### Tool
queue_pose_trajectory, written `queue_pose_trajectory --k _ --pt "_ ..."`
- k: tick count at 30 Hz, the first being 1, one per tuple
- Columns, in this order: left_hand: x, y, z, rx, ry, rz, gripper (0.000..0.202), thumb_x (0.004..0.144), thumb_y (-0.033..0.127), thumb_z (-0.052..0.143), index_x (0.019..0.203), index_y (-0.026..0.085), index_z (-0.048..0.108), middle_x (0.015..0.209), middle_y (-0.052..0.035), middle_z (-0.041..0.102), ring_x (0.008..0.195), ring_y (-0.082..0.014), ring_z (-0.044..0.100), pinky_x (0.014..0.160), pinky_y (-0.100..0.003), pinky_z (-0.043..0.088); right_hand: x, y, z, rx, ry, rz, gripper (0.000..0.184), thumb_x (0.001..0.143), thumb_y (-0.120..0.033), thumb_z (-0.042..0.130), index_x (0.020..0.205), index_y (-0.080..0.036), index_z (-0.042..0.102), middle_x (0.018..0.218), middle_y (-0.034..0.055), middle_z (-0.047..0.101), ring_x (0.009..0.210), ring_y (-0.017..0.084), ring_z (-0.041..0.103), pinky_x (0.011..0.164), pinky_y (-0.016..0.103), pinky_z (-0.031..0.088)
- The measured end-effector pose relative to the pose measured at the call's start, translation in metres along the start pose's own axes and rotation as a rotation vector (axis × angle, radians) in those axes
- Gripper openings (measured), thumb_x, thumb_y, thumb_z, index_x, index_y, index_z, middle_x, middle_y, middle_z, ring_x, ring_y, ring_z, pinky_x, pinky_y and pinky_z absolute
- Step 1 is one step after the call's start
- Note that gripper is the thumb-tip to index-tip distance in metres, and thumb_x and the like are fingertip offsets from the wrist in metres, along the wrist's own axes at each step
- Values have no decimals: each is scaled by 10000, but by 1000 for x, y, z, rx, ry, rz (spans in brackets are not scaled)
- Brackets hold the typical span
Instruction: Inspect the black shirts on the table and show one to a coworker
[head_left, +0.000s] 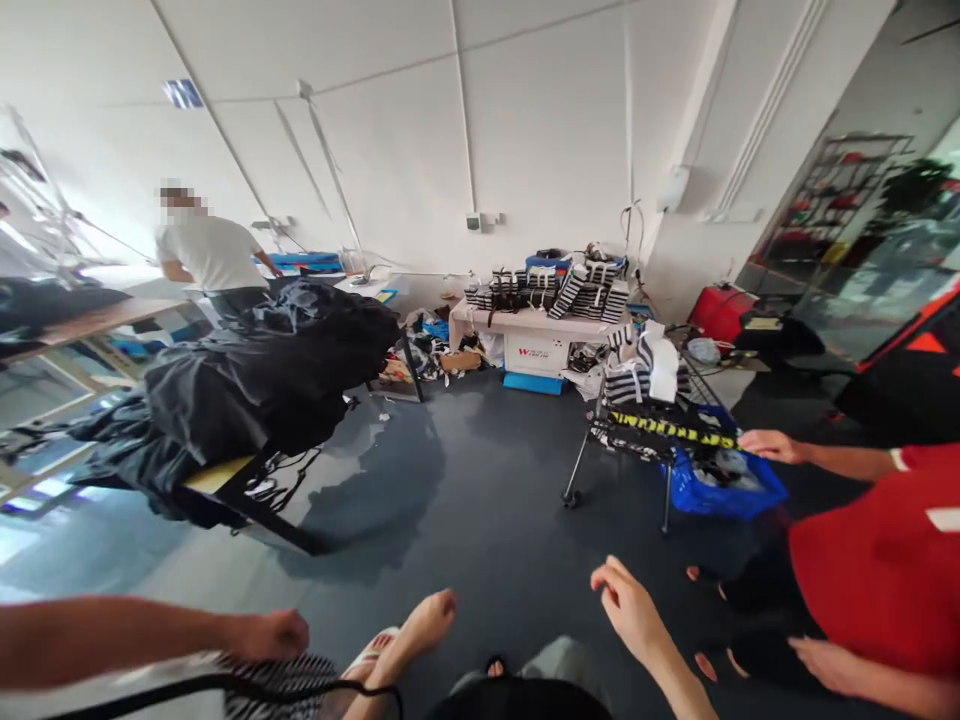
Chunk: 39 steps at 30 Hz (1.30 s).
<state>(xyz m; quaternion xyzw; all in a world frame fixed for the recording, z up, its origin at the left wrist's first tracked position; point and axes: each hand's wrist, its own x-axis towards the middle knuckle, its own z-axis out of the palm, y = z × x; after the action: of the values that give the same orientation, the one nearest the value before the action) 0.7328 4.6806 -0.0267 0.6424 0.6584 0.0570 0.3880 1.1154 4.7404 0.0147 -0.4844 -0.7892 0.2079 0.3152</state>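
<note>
My left hand (429, 620) is above the grey floor, low and left of centre, its fingers curled in; nothing shows in it. Over the floor to the right is my right hand (628, 605), empty, with loosely bent fingers somewhat apart. Neither hand touches anything. My legs and a sandalled foot (495, 666) show between them. Ahead to the right stands a metal cart (581, 455) bearing black-and-white striped fabric bundles (641, 370) and a black band with yellow lettering (667, 430). Another person's hand (769, 446) reaches the band's end.
A person in red (874, 560) stands close on my right; another person's arm (135, 640) enters at left. Black fabric (255, 370) covers a table on the left. Striped bundles lie on a table (480, 318) by the wall. A blue crate (720, 500) sits at the cart.
</note>
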Motion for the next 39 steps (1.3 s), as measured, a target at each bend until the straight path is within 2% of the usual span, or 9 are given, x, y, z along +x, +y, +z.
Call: queue_pose_trajectory --k 5,7,10,16,19,22,27,34,39 --pt "245 55 -131 24 34 90 313 838 187 460 1042 228 695 993 -67 739 997 -235 688 928 -342 476 98 118 -6 -40 270 96 194 848 -259 511 788 -246 695 760 8 693 668 164 709 608 210 560" --pt "333 64 -176 12 77 101 352 873 192 439 1130 221 678 1089 -71 734 1063 -224 667 975 -330 449 175 149 5 -27 283 102 184 854 -270 529 795 -243 702 760 8 692 640 157 698 587 204 557" --pt "437 60 -235 -16 117 43 360 894 181 420 1148 212 673 1123 -74 728 1059 -208 660 963 -309 443 337 163 37 48 207 21 218 888 -227 488 796 -224 686 779 27 668 691 157 688 645 222 560" --pt "539 6 -340 -85 82 -233 262 850 122 444 951 181 678 903 -52 721 843 -187 673 780 -274 466 692 120 90 248 -145 -342 268 861 -41 392 849 -205 604 820 18 538 681 122 567 654 227 477" --pt "585 -37 -393 -108 101 -398 239 830 81 423 881 180 635 782 -17 673 748 -168 652 723 -257 455 832 118 108 247 -207 -479 307 811 10 400 874 -205 609 839 18 497 703 127 533 667 232 445" --pt "657 -80 -456 -114 125 -472 218 800 53 427 819 180 602 709 1 629 699 -167 639 700 -259 450 941 149 131 210 -192 -476 325 794 19 395 896 -202 610 870 26 489 733 135 528 686 235 446" --pt "836 -107 -601 -98 206 -374 196 787 64 455 805 169 619 686 -21 624 679 -190 625 660 -281 445 1052 250 170 91 -79 -244 265 819 -41 376 849 -205 581 844 18 495 649 112 536 654 218 475" --pt "1121 -47 -809 -59 282 0 236 868 104 487 972 147 694 913 -68 725 849 -183 644 798 -287 457 1124 385 191 -10 15 108 194 813 -219 471 808 -217 665 778 34 601 601 145 606 589 239 529" --pt "1300 -14 -912 -26 443 112 276 916 121 468 1100 132 673 1103 -121 701 1026 -226 623 945 -338 452 1245 444 210 7 -39 195 210 836 -262 469 812 -217 673 772 34 593 627 160 616 607 265 532"
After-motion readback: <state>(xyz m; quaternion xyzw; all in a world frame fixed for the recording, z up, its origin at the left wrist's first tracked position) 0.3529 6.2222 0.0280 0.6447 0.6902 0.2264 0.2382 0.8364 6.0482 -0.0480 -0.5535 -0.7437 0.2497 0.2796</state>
